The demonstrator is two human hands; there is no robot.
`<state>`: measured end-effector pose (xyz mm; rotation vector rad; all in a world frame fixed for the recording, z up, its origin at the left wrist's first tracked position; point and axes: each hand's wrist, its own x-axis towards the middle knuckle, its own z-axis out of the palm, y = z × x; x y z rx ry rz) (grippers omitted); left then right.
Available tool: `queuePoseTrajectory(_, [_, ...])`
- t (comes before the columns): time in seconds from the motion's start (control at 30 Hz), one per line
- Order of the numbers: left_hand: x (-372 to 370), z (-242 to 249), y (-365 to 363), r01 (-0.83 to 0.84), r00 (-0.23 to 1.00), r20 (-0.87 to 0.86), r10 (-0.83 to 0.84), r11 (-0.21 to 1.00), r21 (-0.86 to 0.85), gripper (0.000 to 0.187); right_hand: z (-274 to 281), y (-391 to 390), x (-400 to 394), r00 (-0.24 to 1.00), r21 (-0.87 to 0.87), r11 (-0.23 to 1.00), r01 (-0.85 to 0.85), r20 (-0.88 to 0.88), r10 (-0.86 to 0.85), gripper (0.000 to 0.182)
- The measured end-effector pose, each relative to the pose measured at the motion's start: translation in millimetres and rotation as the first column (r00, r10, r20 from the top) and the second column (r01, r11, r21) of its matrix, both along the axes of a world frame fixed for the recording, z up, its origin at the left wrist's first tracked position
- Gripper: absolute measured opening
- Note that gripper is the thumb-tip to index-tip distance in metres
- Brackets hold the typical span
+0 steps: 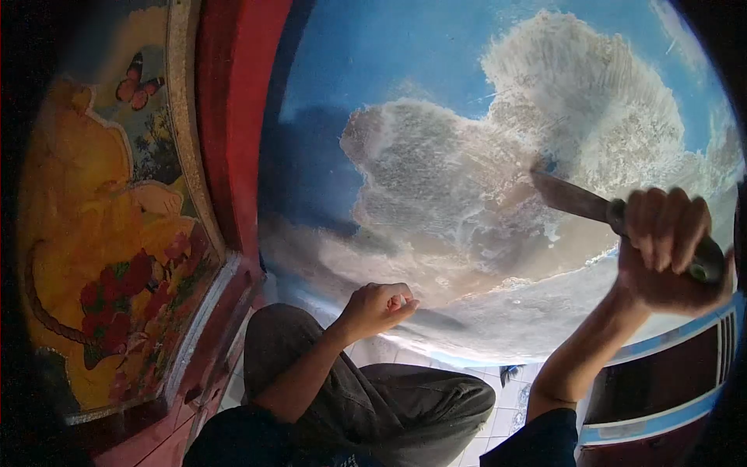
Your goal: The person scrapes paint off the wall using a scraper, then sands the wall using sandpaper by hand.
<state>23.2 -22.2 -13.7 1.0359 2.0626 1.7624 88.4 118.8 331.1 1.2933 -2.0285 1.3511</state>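
peeling blue wall (pixel 389 54), tiled floor (pixel 506 398)

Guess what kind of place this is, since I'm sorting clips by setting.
Probably a room in a home: a tiled floor, a framed flower-and-butterfly picture, and a blue painted wall with large bare patches.

1 flat-bladed tool (pixel 574 198) at a patchy wall (pixel 373 47)
Tilted, dark-handled, with blade tip up and left; painted blue around rough, grey-white areas.
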Motion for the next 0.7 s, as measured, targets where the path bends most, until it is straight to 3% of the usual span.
queuePoseTrajectory(0.03, [-1, 2, -1, 0.024, 0.999, 0.039, -0.022, 0.999, -0.045, 0.021, -8, -1, 5, 0.965, -0.286, 0.947, 0.147, -0.167, -0.2, 0.034])
queuePoseTrajectory(0.07, [-2, 1, 0, 0.02, 0.999, 0.045, -0.018, 0.999, -0.04, 0.021, -16, -9, 8, 0.823, -0.607, 0.737, 0.298, -0.227, -0.52, 0.032])
queuePoseTrajectory(0.1, [-1, 0, 0, -0.001, 1.0, 0.02, 0.0, 1.0, 0.006, 0.023, -24, -17, 10, 0.641, -0.819, 0.438, 0.37, -0.116, -0.759, 0.03])
queuePoseTrajectory(0.17, [2, -3, 2, -0.012, 1.0, -0.006, 0.012, 0.999, 0.05, 0.024, -23, -29, 8, 0.869, -0.577, 0.741, 0.343, -0.105, -0.483, 0.033])
queuePoseTrajectory(0.2, [0, -5, 2, -0.012, 1.0, -0.027, 0.013, 0.999, 0.033, 0.024, -26, -28, 7, 0.979, -0.164, 0.965, 0.204, 0.009, -0.205, 0.033])
queuePoseTrajectory(0.27, [0, -7, 2, -0.011, 0.999, -0.045, 0.012, 1.0, 0.017, 0.024, -25, -17, 17, 0.975, -0.166, 0.961, 0.221, 0.022, -0.22, 0.031])
queuePoseTrajectory(0.33, [0, -4, 2, -0.024, 0.999, -0.039, 0.025, 0.999, 0.027, 0.025, -23, 7, 38, 0.974, -0.293, 0.945, 0.145, -0.123, -0.188, 0.034])
queuePoseTrajectory(0.47, [0, -2, 1, -0.016, 0.999, -0.041, 0.015, 1.0, -0.013, 0.024, -35, -21, 11, 0.97, -0.208, 0.948, 0.239, 0.013, -0.242, 0.039])
queuePoseTrajectory(0.5, [1, -4, 1, -0.007, 0.999, -0.037, 0.006, 1.0, -0.01, 0.024, -42, -31, 13, 0.862, -0.554, 0.754, 0.352, -0.122, -0.492, 0.04])
queuePoseTrajectory(0.57, [0, -4, 1, -0.008, 1.0, -0.03, 0.008, 1.0, -0.001, 0.024, -36, -27, 32, 0.982, -0.314, 0.949, 0.014, -0.176, -0.073, 0.04])
queuePoseTrajectory(0.7, [0, -5, 1, 0.014, 1.0, -0.027, -0.016, 0.999, -0.041, 0.023, -57, -20, 11, 0.956, -0.432, 0.89, 0.147, -0.168, -0.24, 0.036])
